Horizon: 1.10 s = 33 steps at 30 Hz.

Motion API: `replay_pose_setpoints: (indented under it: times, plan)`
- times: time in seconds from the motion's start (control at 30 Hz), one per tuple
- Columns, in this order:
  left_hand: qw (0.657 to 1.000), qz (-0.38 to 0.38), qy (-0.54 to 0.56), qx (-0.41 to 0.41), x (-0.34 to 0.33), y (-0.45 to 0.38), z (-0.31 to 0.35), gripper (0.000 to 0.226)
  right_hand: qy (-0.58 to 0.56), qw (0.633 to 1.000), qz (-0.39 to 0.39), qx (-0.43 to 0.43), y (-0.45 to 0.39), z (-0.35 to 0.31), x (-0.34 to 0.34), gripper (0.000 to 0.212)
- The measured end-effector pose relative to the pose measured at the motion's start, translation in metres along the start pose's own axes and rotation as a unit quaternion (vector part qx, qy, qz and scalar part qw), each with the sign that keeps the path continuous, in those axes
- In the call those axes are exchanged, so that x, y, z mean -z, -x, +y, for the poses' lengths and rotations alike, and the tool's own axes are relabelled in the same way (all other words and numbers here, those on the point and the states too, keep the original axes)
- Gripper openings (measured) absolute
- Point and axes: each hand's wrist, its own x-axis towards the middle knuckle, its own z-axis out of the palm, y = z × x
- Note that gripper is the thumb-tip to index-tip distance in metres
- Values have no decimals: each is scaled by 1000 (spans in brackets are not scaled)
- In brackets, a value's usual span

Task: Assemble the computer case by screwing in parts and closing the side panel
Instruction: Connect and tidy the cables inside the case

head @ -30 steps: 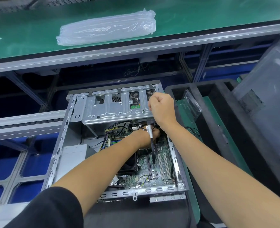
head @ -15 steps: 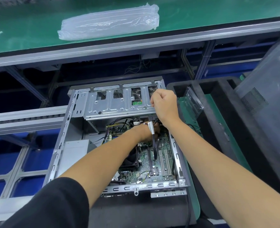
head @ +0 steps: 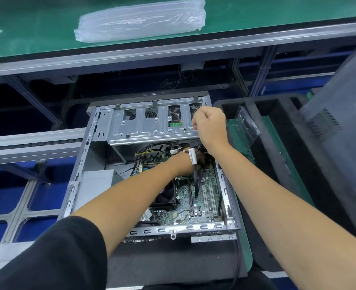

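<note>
The open computer case lies on its side with the motherboard exposed. My right hand is a fist at the right end of the silver drive cage, fingers curled at its edge; what they grip is hidden. My left hand reaches under the cage into the case, beside a black flat cable with a white label. Its fingers are hidden behind the cable and cage. The grey side panel leans at the far right.
A black foam tray holding a clear plastic piece sits right of the case. A clear plastic bag lies on the green conveyor behind. Metal rails and blue bins are to the left. The CPU fan sits by my left forearm.
Both hands stay at the same spots on the case. Only the view has shifted a little.
</note>
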Motion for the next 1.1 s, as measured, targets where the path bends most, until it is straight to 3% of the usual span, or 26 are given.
replay_pose_setpoints:
  times: [0.1,0.43,0.6,0.77,0.97,1.1]
  plan:
    - [999,-8,34,-5,1,4,-1,14,2,1000,-1,-2,0,0,0,23]
    - [995,1,92,-36,8,22,0,58,5,1000,-7,0,0,-1,0,23]
    - [997,-16,50,-63,9,22,-3,44,10,1000,-4,4,0,0,-1,24]
    - [997,33,25,-67,4,22,-4,39,8,1000,-6,5,-1,0,0,24]
    - [995,80,54,4,-4,17,2,48,6,1000,-7,4,0,0,0,24]
    - [991,114,40,54,-8,13,7,36,-1,1000,-8,3,0,-1,0,24]
